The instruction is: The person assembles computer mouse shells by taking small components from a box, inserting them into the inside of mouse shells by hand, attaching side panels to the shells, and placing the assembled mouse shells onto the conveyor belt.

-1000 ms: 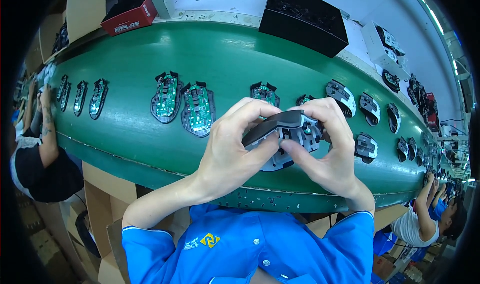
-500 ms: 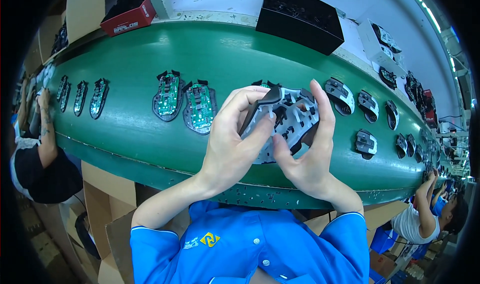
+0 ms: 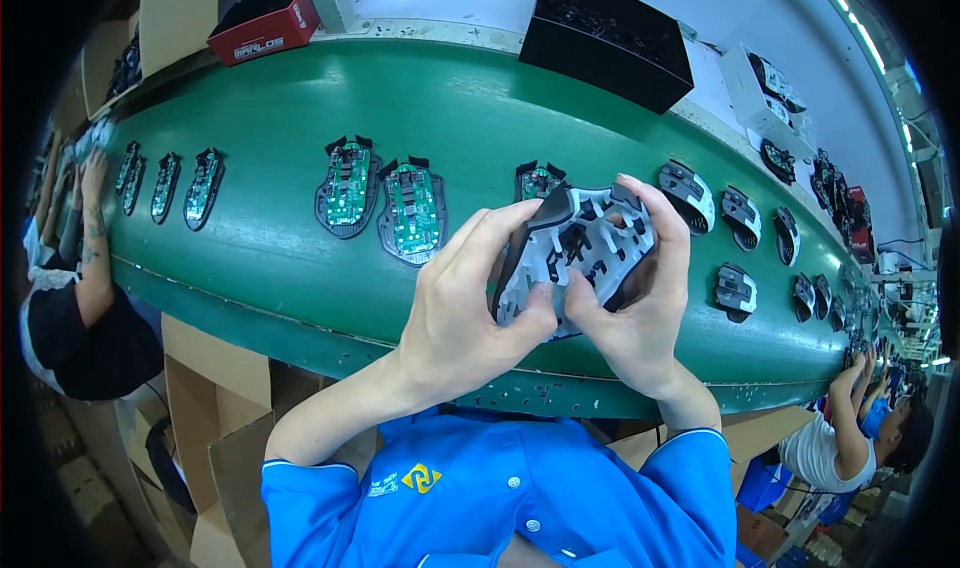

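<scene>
Between my two hands is a computer mouse top shell (image 3: 590,236), its pale ribbed inside turned toward me and small black parts fixed within. My left hand (image 3: 470,288) grips its left edge, the thumb pressing on the inside. The right edge is held by my right hand (image 3: 640,298), with fingers behind the shell and the thumb tip on its lower inside. Behind the shell lies a mouse base with a green circuit board (image 3: 538,180), partly hidden. Two more mouse bases, one farther left (image 3: 348,186) and one nearer (image 3: 412,211), rest left of my hands.
Assembled-looking mice (image 3: 686,196) sit on the green bench (image 3: 280,268) to the right. More mouse bases (image 3: 203,188) lie at far left. A black box of small parts (image 3: 606,38) and a red box (image 3: 264,34) stand along the back. Other people work at both ends.
Both hands have shifted slightly right with the shell, which has turned so more of its inside shows. The left thumb has moved down from the middle of the shell toward its lower edge.
</scene>
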Demonstrator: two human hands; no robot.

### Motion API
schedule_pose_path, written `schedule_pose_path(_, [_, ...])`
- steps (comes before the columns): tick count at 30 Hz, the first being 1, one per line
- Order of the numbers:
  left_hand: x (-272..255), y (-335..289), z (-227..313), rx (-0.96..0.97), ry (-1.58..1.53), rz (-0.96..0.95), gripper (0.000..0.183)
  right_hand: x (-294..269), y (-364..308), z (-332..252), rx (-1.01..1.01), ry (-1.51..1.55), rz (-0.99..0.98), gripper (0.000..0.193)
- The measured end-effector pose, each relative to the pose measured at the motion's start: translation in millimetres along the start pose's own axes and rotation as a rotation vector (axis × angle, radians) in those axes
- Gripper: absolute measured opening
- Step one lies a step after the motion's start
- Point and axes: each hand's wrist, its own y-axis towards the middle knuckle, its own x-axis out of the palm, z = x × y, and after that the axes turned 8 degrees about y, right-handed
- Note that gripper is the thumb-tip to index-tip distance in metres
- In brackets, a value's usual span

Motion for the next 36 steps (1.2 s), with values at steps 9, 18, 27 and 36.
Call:
schedule_pose_path(9, [11, 0, -15, 0.071, 0.036, 0.081, 0.05, 11, 0, 14, -0.002, 0.107, 0.028, 0.069])
schedule_pose_path(18, [10, 10, -27, 0.104, 0.12, 0.052, 0.053, 14, 1, 25, 0.112, 0.132, -0.027, 0.072])
schedule_pose_path(27, [-80, 1, -7, -0.336, -0.309, -0.088, 0.071, -113, 27, 46, 0.817, 0.334, -0.221, 0.08])
schedule_pose_path(36, [-107, -26, -42, -0.407, -0.248, 0.145, 0.054, -124, -68, 60, 0.096, -1.424, -0.262, 0.059])
